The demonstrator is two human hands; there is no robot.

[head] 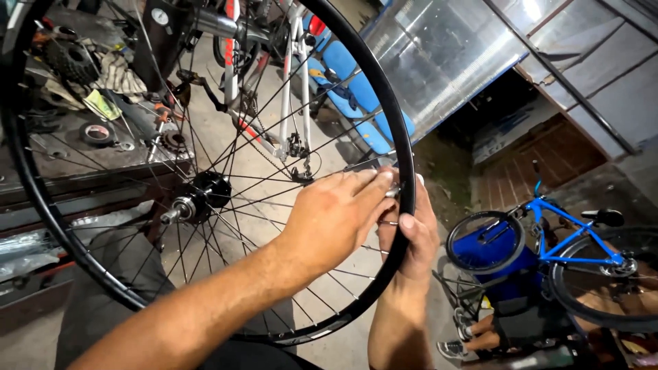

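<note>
spokes fan out from the hub (199, 199) of the bicycle wheel (205, 171) i have up close in front of me, its black rim (401, 137) filling most of the view. my left hand (336, 216) reaches across the spokes from the inside, fingers (367, 185) pinched together on something small and silvery right at the rim; it may be a spoke tool or a nipple, i cannot tell which. my right hand (415, 236) sits just behind the rim on the far side, thumb pressed over its edge, fingers curled narrow around the same spot, bracing it.

i judge the wheel light for its size and stiff at the rim, while the thin spokes would flex and give a poor hold. the rim edge or the axle ends at the hub look like the sound places to grip; the smooth black rim may be a little slick.

behind the wheel lies a cluttered workbench (75, 164) with a toothed sprocket (72, 62) and a roll of tape (97, 132). a white bike frame (291, 103) hangs beyond. off to the right stands a blue bicycle (569, 240), well apart, with a blue bin (490, 250) beside it.
</note>
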